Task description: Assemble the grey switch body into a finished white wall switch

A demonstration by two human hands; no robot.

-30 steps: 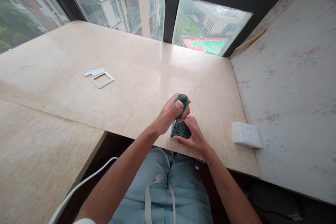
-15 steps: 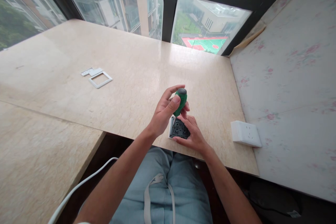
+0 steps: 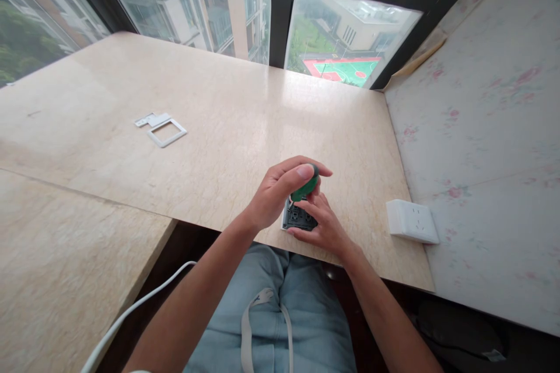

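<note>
My left hand point(image 3: 284, 187) is closed round the green handle of a screwdriver point(image 3: 305, 187), whose dark end is partly under the thumb and fingers. The handle tilts, and its short shaft points down at the left side of a switch module point(image 3: 300, 218) with a black inner face and a white edge. Whether the tip sits in a screw I cannot tell. My right hand point(image 3: 322, 224) grips the module from the right, thumb along the near edge and fingers at the far edge. The module lies on the stone ledge close to its front edge.
A white frame point(image 3: 167, 134) and small white cover pieces point(image 3: 153, 120) lie on the ledge point(image 3: 227, 111) at left. At right, a white socket box point(image 3: 412, 221) stands against the papered wall. A white cable point(image 3: 135, 306) hangs below left. Windows border the far side.
My left hand has turned on the screwdriver, its fingers now stretching over the handle's top, and the handle leans further right. My right hand and the module stay in place.
</note>
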